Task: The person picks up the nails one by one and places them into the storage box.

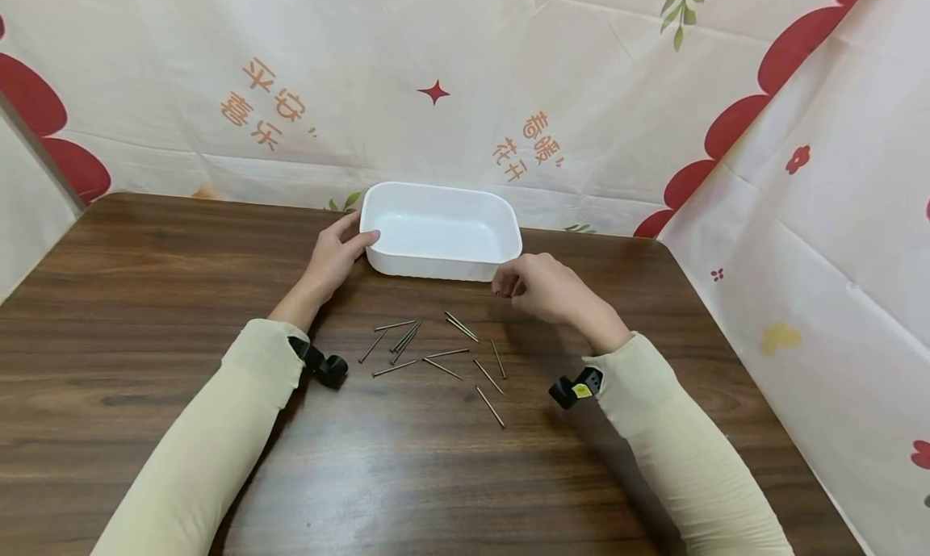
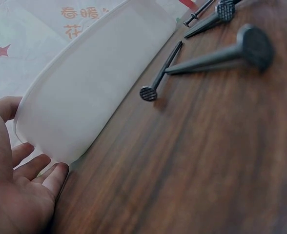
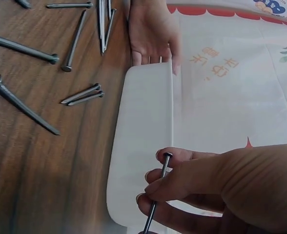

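Observation:
A white plastic tub (image 1: 436, 267) stands near the back edge of the wooden table. My left hand (image 1: 334, 253) holds its left end, with the thumb over the rim and the fingers along the outer wall. By the tub's front right corner is my right hand (image 1: 548, 290). In the right wrist view, that hand pinches a steel nail (image 3: 152, 212) between thumb and fingers, its flat head sticking up past them. The thumb hides the nail's middle. Several loose nails (image 1: 490, 407) lie scattered on the table in front of the tub, some of them crossing or side by side.
The brown wooden table (image 1: 349, 475) extends around the tub and nails. A pale printed cloth (image 1: 436, 144) hangs right behind the tub, and another cloth (image 1: 835, 298) runs along the right side. Each wrist wears a small black camera (image 1: 330, 370).

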The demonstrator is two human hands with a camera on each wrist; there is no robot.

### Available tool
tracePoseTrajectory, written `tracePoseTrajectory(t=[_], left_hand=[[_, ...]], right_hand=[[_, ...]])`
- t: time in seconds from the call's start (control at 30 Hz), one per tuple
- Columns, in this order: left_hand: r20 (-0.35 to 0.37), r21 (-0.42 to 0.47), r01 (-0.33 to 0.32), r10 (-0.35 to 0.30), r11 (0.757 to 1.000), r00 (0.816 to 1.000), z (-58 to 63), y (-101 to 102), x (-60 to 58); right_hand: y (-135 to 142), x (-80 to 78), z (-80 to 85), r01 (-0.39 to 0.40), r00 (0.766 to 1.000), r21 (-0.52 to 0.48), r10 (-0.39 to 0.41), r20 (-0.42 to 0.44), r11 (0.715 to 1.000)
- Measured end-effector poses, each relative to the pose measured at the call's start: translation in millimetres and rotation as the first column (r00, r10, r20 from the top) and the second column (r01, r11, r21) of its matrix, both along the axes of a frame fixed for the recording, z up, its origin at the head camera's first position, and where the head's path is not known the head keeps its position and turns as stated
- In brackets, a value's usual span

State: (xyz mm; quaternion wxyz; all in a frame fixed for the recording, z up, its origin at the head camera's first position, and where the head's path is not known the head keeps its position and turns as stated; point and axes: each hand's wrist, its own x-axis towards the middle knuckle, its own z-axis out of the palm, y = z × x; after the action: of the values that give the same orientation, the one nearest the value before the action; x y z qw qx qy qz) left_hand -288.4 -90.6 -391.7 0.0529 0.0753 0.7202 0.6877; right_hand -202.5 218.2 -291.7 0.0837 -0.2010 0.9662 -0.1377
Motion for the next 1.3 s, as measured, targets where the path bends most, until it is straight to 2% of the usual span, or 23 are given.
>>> tracePoseTrajectory(t=[0.17, 0.37, 0.53, 0.67, 0.73, 0.83, 0.93, 1.03, 1.13, 1.3], left_hand=[[-0.011, -0.039, -0.012, 0.011, 0.999, 1.000, -0.3, -2.2, -0.2], [-0.026, -0.075, -0.020, 0.018, 0.997, 0.999, 0.3, -1.8, 0.9], [-0.023, -0.052, -0.024, 0.023, 0.998, 0.999, -0.5, -4.1, -0.5], [-0.007, -0.042, -0.023, 0.022, 0.999, 1.000, -0.1, -4.9, -1.1], [0.004, -0.042, -0.017, 0.017, 0.999, 1.000, 3.1, -4.3, 0.5], [0.018, -0.044, -0.003, 0.004, 0.999, 1.000, 14.6, -2.8, 8.8], [0.022, -0.052, 0.004, -0.003, 0.999, 1.000, 26.3, -2.0, 18.0], [0.020, -0.050, 0.006, -0.005, 0.999, 1.000, 30.8, -2.0, 22.3], [0.025, -0.041, 0.008, -0.007, 0.999, 1.000, 27.0, -2.9, 19.6], [0.021, -0.034, 0.005, -0.004, 0.999, 1.000, 6.3, -3.9, 3.5]], right_hand=[[-5.1, -6.3, 8.4, -0.006, 1.000, -0.011, 0.006, -0.002, 1.000], [-11.0, -23.4, 18.5, -0.064, 0.998, -0.006, 0.064, -0.002, 0.998], [-18.9, -41.5, 19.3, -0.045, 0.995, -0.114, 0.055, 0.083, 0.992], [-25.6, -50.8, 19.4, 0.002, 0.989, -0.133, 0.017, 0.145, 0.991], [-28.2, -54.7, 20.1, 0.024, 0.986, -0.131, -0.002, 0.165, 0.991], [-31.8, -61.3, 21.7, 0.040, 0.984, -0.124, -0.017, 0.180, 0.992], [-36.6, -69.8, 23.9, 0.038, 0.990, -0.097, -0.024, 0.142, 0.995], [-43.2, -78.9, 25.3, 0.031, 0.995, -0.065, -0.025, 0.094, 0.997], [-48.7, -88.9, 23.2, 0.020, 0.997, -0.034, -0.017, 0.072, 0.999], [-54.6, -103.3, 16.6, 0.007, 0.998, 0.013, -0.007, 0.058, 1.000]])
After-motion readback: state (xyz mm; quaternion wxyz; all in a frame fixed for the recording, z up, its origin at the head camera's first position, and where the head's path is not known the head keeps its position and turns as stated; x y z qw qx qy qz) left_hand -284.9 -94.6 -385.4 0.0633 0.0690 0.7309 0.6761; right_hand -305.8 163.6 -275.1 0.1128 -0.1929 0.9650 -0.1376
